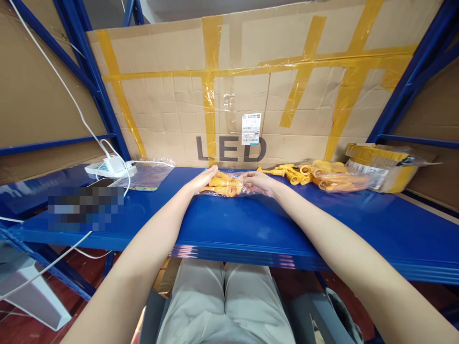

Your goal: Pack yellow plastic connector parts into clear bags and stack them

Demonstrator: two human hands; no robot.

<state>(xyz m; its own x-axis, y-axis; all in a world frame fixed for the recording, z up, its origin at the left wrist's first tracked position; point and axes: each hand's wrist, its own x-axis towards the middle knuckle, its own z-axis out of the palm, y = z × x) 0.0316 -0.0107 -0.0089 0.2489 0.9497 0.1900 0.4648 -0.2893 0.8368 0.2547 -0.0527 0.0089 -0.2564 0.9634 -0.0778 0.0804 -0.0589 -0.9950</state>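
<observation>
A clear plastic bag of orange-yellow pieces [223,184] lies on the blue shelf between my two hands. My left hand [205,180] rests against the bag's left end, fingers stretched out and lying along it. At the right end, my right hand [258,183] has its fingers bent around the edge of the plastic. Loose orange-yellow pieces [292,174] with round hollow ends lie to the right of my right hand. Beside them is another clear bag [339,176] filled with similar pieces.
An opened, taped carton [382,167] stands at the right. Farther left are a power strip [113,167] with white cables, a flat plastic packet [148,175] and a pixelated dark object [86,203]. Taped cardboard [172,114] marked LED stands behind the blue shelf [229,224].
</observation>
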